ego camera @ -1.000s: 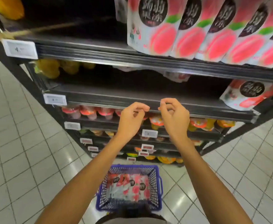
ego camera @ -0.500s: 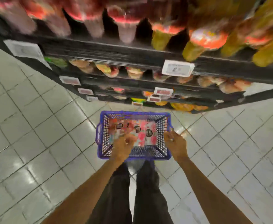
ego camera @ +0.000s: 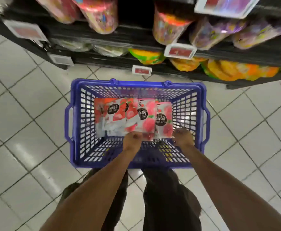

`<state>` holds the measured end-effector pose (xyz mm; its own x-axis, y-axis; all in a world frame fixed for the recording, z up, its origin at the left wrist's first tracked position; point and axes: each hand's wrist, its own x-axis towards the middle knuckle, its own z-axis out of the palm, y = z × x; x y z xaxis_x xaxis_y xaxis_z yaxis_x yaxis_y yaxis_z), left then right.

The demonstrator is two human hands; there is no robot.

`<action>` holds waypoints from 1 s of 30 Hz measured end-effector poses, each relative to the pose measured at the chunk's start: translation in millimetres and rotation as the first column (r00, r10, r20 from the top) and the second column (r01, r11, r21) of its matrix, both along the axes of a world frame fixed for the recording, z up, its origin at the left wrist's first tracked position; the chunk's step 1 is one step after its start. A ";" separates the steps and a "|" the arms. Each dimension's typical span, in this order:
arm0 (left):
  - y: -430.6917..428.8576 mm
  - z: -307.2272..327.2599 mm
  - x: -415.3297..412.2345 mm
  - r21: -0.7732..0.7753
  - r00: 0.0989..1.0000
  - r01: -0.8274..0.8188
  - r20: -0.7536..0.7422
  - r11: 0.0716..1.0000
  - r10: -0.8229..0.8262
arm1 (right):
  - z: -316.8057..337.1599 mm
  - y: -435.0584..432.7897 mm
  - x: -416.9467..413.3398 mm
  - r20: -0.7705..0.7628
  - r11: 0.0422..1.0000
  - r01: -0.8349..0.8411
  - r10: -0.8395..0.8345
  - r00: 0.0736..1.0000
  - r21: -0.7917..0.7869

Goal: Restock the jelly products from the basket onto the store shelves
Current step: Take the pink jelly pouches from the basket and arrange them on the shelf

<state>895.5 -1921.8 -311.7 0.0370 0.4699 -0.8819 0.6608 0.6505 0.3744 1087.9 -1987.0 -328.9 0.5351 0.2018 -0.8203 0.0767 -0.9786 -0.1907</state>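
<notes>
A blue plastic basket (ego camera: pixel 76 124) stands on the tiled floor below me. Inside lie several pink and white jelly pouches (ego camera: pixel 136 117) with black round labels, fanned side by side. My left hand (ego camera: pixel 132 140) reaches down inside the basket and grips the near edge of the middle pouches. My right hand (ego camera: pixel 183 136) is at the near edge of the rightmost pouch (ego camera: pixel 163 120), fingers curled at its bottom corner. My fingertips are hidden under the pouches.
Black store shelves (ego camera: pixel 136 39) run across the top, with price tags (ego camera: pixel 179 51) on their edges, jelly cups above and orange and yellow bags (ego camera: pixel 228 70) on the lowest shelf. My dark trouser legs (ego camera: pixel 168 197) stand just behind the basket.
My view tilted down from the upper shelves to the basket. Both hands came down from the shelf edge, reached the basket rim, and now sit inside on the pouches.
</notes>
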 end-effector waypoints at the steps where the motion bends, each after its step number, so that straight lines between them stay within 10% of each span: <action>1: 1.5 -18.4 5.5 0.001 0.999 0.011 -0.047 1.000 -0.011 | -16.3 6.5 0.8 0.028 1.000 0.026 -0.026 0.999 0.008; 4: 2.5 -52.2 25.8 -0.038 0.959 -0.267 -0.105 0.963 0.262 | -59.7 20.4 -2.7 0.093 1.000 0.012 -0.012 0.996 -0.004; 7: 8.3 -74.8 40.7 -0.233 0.761 -0.637 -0.034 0.735 0.648 | -84.7 29.7 -8.2 0.069 0.999 -0.021 0.023 0.997 -0.036; 13: 14.8 -80.6 67.0 -0.481 0.487 -0.784 -0.087 0.391 0.869 | -102.6 29.3 -8.7 -0.024 0.993 -0.087 0.085 0.996 -0.079; 19: 18.5 -30.6 55.8 -0.615 0.562 -0.695 -0.140 0.374 0.815 | -46.8 20.4 0.2 0.076 0.985 0.163 -0.167 0.983 0.053; 23: 26.4 28.2 43.4 -0.634 0.818 -0.465 -0.040 0.618 0.574 | 21.8 22.6 3.9 -0.131 0.898 0.377 -0.355 0.925 0.226; 30: 58.6 180.1 11.0 0.000 0.912 -0.249 0.336 0.969 0.234 | 180.3 29.7 -13.6 -0.296 0.777 0.482 -0.387 0.873 0.405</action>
